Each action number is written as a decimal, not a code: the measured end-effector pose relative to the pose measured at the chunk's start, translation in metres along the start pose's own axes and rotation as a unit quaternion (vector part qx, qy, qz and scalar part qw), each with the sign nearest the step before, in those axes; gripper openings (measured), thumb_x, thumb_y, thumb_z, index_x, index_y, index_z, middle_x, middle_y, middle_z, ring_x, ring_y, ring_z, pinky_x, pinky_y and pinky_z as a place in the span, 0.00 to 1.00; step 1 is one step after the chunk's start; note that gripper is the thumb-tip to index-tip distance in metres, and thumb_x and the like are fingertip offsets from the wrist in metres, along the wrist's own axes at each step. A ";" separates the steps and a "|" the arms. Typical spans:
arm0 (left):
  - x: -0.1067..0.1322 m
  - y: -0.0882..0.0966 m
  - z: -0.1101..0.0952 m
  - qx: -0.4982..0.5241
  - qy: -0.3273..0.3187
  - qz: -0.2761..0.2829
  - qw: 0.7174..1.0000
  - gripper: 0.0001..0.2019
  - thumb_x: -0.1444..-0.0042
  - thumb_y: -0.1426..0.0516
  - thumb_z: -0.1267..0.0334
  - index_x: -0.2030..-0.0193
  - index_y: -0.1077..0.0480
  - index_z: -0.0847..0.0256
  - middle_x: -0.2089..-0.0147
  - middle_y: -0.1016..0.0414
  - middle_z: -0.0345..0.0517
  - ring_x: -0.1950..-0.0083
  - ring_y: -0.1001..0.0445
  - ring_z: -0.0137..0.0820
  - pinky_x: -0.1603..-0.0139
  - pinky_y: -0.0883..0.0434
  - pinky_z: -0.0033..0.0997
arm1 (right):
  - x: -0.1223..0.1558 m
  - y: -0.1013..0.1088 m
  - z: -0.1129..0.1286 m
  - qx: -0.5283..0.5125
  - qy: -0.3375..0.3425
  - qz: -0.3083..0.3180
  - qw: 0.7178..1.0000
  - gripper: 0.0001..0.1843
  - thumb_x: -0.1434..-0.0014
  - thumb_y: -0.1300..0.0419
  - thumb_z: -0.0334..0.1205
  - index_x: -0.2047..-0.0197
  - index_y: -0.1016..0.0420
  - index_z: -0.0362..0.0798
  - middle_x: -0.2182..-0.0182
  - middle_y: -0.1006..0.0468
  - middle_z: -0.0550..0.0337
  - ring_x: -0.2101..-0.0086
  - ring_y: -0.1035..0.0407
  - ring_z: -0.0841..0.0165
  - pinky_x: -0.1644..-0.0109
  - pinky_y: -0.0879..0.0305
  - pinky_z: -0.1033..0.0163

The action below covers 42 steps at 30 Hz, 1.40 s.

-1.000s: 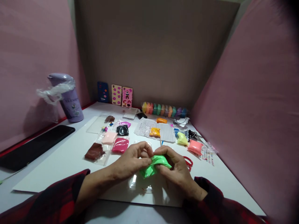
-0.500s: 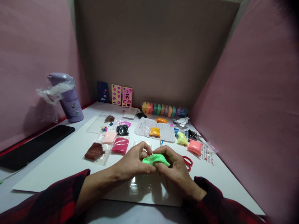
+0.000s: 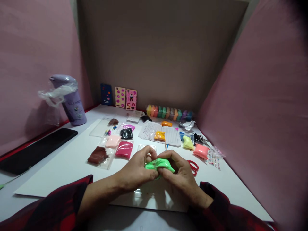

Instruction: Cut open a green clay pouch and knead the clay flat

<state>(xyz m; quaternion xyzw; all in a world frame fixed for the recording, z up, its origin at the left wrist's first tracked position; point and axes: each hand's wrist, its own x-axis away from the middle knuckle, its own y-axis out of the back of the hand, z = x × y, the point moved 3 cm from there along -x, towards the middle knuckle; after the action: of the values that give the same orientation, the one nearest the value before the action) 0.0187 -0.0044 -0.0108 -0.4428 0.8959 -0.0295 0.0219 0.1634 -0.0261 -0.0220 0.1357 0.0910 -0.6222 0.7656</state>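
Observation:
A bright green packet of modelling clay [image 3: 161,164] is held just above the white board [image 3: 115,189]. My left hand [image 3: 137,166] pinches its left side between thumb and fingers. On the right side, my right hand [image 3: 179,175] grips it with thumb and bent fingers. Both thumbs press close together at the packet's lower edge. Red-handled scissors [image 3: 193,168] lie just right of my right hand, partly hidden by it. Left of my hands are clay packets in crimson [image 3: 124,149], brown [image 3: 98,155], pale pink [image 3: 113,140] and black [image 3: 126,133].
Behind my hands lies a written sheet [image 3: 173,136] with an orange packet [image 3: 159,135] on it. Yellow [image 3: 187,142] and coral packets [image 3: 201,151] are at right. A purple bottle [image 3: 74,106] and black phone [image 3: 40,149] stand left; decorated phone cases [image 3: 120,97] lean at the back.
The green packet has bulged and shifted slightly left between my fingers, with a bit of green now showing below my thumbs. Both hands stay nearly in place.

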 end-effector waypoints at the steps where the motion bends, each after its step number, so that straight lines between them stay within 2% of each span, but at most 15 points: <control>1: 0.000 0.000 -0.001 -0.012 0.002 -0.001 1.000 0.17 0.58 0.40 0.72 0.65 0.44 0.59 0.72 0.36 0.33 0.73 0.40 0.23 0.74 0.46 0.25 | 0.000 0.001 0.000 0.003 -0.004 -0.002 1.000 0.11 0.48 0.42 0.28 0.61 0.31 0.51 0.65 0.27 0.63 0.65 0.32 0.68 0.64 0.38 0.65; 9: 0.001 0.000 -0.008 -0.076 -0.009 -0.008 0.997 0.15 0.58 0.42 0.75 0.67 0.44 0.59 0.73 0.38 0.31 0.72 0.42 0.23 0.75 0.46 0.24 | 0.002 -0.002 0.002 0.001 -0.003 0.009 1.000 0.10 0.47 0.41 0.29 0.61 0.32 0.50 0.65 0.28 0.62 0.65 0.33 0.68 0.62 0.39 0.64; 13: 0.000 0.002 -0.009 -0.087 -0.022 -0.007 0.996 0.14 0.56 0.40 0.70 0.65 0.41 0.60 0.70 0.37 0.34 0.67 0.38 0.27 0.70 0.42 0.27 | 0.000 0.003 -0.001 -0.018 -0.019 -0.017 1.000 0.10 0.48 0.40 0.30 0.62 0.31 0.50 0.67 0.29 0.64 0.68 0.35 0.70 0.65 0.41 0.66; 16: 0.000 0.007 -0.011 -0.085 -0.061 -0.014 0.994 0.14 0.54 0.39 0.67 0.62 0.38 0.61 0.63 0.34 0.40 0.59 0.35 0.32 0.60 0.37 0.32 | -0.003 0.008 -0.005 -0.085 -0.048 -0.080 0.992 0.10 0.49 0.38 0.33 0.63 0.31 0.50 0.71 0.29 0.65 0.72 0.37 0.71 0.69 0.42 0.67; 19: 0.000 0.012 -0.014 -0.081 -0.098 -0.025 0.992 0.16 0.53 0.41 0.68 0.56 0.38 0.60 0.56 0.34 0.45 0.54 0.34 0.36 0.53 0.36 0.37 | -0.005 0.009 -0.007 -0.174 -0.089 -0.117 0.974 0.10 0.50 0.36 0.36 0.64 0.31 0.49 0.73 0.29 0.64 0.73 0.36 0.71 0.70 0.42 0.67; 22: 0.001 0.010 -0.018 -0.121 -0.137 -0.045 0.982 0.17 0.53 0.42 0.71 0.56 0.39 0.60 0.55 0.34 0.45 0.54 0.33 0.35 0.52 0.35 0.38 | -0.006 0.008 -0.005 -0.225 -0.111 -0.126 0.960 0.10 0.52 0.36 0.35 0.64 0.30 0.48 0.74 0.28 0.63 0.73 0.35 0.71 0.70 0.41 0.68; 25: 0.002 0.006 -0.019 -0.164 -0.162 -0.065 0.971 0.14 0.52 0.43 0.71 0.58 0.39 0.60 0.59 0.34 0.44 0.57 0.32 0.34 0.56 0.33 0.36 | -0.007 0.009 -0.004 -0.244 -0.116 -0.129 0.954 0.11 0.52 0.35 0.35 0.64 0.30 0.47 0.74 0.28 0.63 0.73 0.36 0.72 0.69 0.42 0.69; 31: 0.000 0.010 -0.014 -0.153 -0.166 -0.095 0.970 0.08 0.48 0.44 0.70 0.61 0.37 0.60 0.62 0.34 0.41 0.61 0.32 0.30 0.60 0.32 0.32 | -0.006 0.008 -0.005 -0.218 -0.110 -0.098 0.965 0.12 0.47 0.37 0.40 0.60 0.31 0.48 0.73 0.28 0.63 0.72 0.37 0.72 0.69 0.42 0.68; 36: -0.002 0.014 -0.012 -0.087 -0.139 -0.100 0.981 0.04 0.44 0.44 0.65 0.63 0.35 0.61 0.67 0.33 0.39 0.66 0.32 0.28 0.65 0.33 0.30 | -0.004 0.009 0.000 -0.068 -0.051 -0.051 0.995 0.18 0.49 0.32 0.44 0.57 0.31 0.51 0.67 0.28 0.64 0.67 0.36 0.70 0.64 0.41 0.67; 39: -0.003 0.013 -0.013 -0.055 -0.120 -0.106 0.986 0.06 0.46 0.42 0.62 0.66 0.34 0.62 0.69 0.33 0.39 0.68 0.32 0.27 0.67 0.31 0.30 | -0.005 0.011 0.000 -0.014 -0.022 -0.054 0.998 0.13 0.49 0.33 0.43 0.61 0.29 0.52 0.67 0.29 0.65 0.67 0.37 0.71 0.64 0.42 0.67; 42: -0.004 0.013 -0.013 -0.030 -0.095 -0.119 0.988 0.08 0.49 0.40 0.62 0.67 0.34 0.63 0.70 0.33 0.39 0.71 0.32 0.26 0.70 0.30 0.29 | -0.007 0.012 -0.002 -0.006 -0.021 -0.061 0.998 0.09 0.46 0.34 0.44 0.64 0.27 0.50 0.68 0.31 0.65 0.68 0.40 0.71 0.66 0.46 0.66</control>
<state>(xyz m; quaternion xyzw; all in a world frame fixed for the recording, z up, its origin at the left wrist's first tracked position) 0.0102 0.0071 0.0015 -0.5477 0.8310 0.0376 0.0896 0.1738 -0.0169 -0.0209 0.1122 0.0864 -0.6699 0.7288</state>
